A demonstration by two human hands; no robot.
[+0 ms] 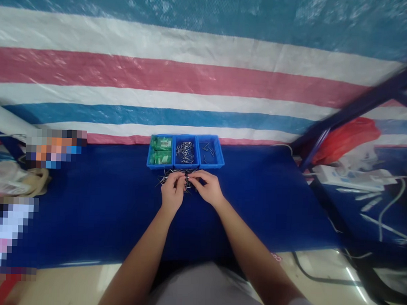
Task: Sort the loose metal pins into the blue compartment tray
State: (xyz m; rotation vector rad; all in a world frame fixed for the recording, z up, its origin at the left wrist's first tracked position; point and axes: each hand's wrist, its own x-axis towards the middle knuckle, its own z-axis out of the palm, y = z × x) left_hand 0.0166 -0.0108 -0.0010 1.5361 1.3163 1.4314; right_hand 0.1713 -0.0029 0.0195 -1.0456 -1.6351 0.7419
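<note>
Both my hands meet over a pile of thin dark metal pieces on the blue table, just in front of a blue three-part tray. My left hand is closed, fingertips pinched at a small piece. My right hand pinches at the same spot from the other side; what lies between the fingertips is too small to name. Green packets fill the tray's left compartment. Many metal pieces lie in the middle one, and fewer in the right one.
A striped plastic sheet hangs behind the blue table. At the right, beyond a dark metal frame, are a red bag, a white power strip and cables. Clear plastic bags lie at the left.
</note>
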